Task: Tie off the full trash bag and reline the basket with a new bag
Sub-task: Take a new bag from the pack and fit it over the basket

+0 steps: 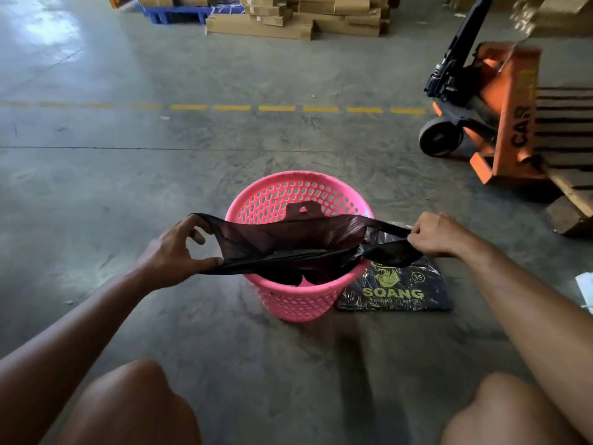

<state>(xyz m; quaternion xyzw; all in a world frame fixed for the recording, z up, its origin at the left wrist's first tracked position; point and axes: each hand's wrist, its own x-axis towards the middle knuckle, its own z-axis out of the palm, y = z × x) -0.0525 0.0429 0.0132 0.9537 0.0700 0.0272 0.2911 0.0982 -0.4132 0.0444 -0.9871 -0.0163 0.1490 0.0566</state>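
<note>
A pink perforated plastic basket stands upright on the concrete floor in front of me. A thin black plastic bag is stretched across its mouth, with its lower part hanging down inside. My left hand pinches the bag's left edge, just left of the basket. Just right of the rim, my right hand grips the bag's right handle. A flat black pack of bags with gold "SOANG" print lies on the floor against the basket's right side.
An orange pallet jack with a black handle stands at the right, next to a wooden pallet. Cardboard boxes and a blue pallet are stacked at the back. A dashed yellow line crosses the floor. My knees fill the bottom.
</note>
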